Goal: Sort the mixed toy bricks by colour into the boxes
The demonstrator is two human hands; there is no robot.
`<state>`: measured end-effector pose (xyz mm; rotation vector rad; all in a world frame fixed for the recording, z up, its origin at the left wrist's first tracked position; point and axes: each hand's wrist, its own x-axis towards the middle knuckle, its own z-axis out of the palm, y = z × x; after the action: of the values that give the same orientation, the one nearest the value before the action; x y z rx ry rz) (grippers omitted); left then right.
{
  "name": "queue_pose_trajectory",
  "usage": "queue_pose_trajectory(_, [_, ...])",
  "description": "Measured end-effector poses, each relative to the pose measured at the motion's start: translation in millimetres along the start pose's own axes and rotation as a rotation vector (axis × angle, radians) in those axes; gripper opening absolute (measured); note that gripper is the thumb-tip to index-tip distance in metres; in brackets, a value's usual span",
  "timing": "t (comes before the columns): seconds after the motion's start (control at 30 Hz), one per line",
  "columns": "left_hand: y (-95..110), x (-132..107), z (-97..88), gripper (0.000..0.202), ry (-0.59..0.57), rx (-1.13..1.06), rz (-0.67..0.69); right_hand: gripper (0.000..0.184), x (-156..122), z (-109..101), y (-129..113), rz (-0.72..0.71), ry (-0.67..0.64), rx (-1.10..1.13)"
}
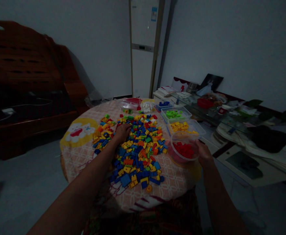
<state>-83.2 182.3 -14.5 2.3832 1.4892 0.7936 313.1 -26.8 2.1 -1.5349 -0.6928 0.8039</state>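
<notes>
A wide heap of toy building bricks (138, 153) in blue, yellow, orange, red and green covers the middle of the round table. My left hand (122, 132) is at the heap's far left part, its fingers bent down close together among the bricks; whatever they hold is hidden. At the table's right edge, my right hand (204, 152) grips the rim of a round clear plastic tub (173, 153). Red bricks (184, 150) lie inside this tub, which tilts slightly toward me.
Behind the tub, clear boxes hold yellow bricks (179, 126), green bricks (173, 114) and blue bricks (164, 103). White bricks (146, 107) lie at the table's far side. A patterned cloth (81, 158) covers the table. A cluttered glass-topped cabinet (206, 112) stands right, a wooden bench (27, 71) left.
</notes>
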Motion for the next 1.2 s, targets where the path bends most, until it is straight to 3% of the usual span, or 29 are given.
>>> queue_pose_trajectory(0.13, [-0.7, 0.6, 1.5, 0.035, 0.013, -0.008, -0.006, 0.036, 2.6, -3.5, -6.4, -0.051, 0.057, -0.072])
queue_pose_trajectory(0.27, [-1.4, 1.2, 1.9, 0.037, 0.004, 0.018, -0.001, 0.035, 7.2, -7.7, -17.2, -0.213, 0.163, -0.4])
queue_pose_trajectory(0.37, [-2.2, 1.2, 2.0, 0.037, -0.006, 0.032, -0.001, 0.032, 8.8, -7.9, -24.7, -0.287, 0.152, -0.561])
queue_pose_trajectory(0.63, [-3.3, 1.2, 1.9, 0.039, -0.02, 0.08, 0.022, 0.032, 7.3, -14.1, -39.3, -0.245, 0.113, -0.59])
queue_pose_trajectory(1.2, [-6.4, 1.9, 4.7, 0.037, -0.014, 0.079, 0.008, 0.043, 6.5, -9.1, -53.0, -0.36, 0.024, -0.843])
